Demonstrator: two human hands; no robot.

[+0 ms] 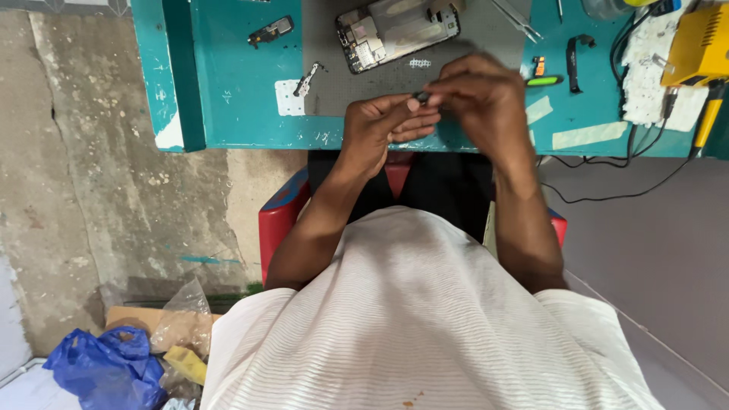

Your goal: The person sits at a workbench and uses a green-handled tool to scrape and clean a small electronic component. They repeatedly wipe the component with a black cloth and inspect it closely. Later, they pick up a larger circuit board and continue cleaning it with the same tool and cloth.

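Both my hands meet over the near edge of the teal workbench [235, 114]. My left hand [380, 125] is palm up with its fingers curled. My right hand [486, 99] pinches a tiny dark part [421, 96] against the left fingertips. Behind the hands, on a grey mat [326, 45], lies an opened phone [399, 30] with its circuit board showing.
Small phone parts [271, 30] and a metal bracket [307, 78] lie left on the bench. Tweezers [516, 19], a black clip [573, 53] and a yellow device [699, 45] with cables sit to the right. A red stool [281, 220], blue plastic bag [106, 368] and cardboard are on the concrete floor.
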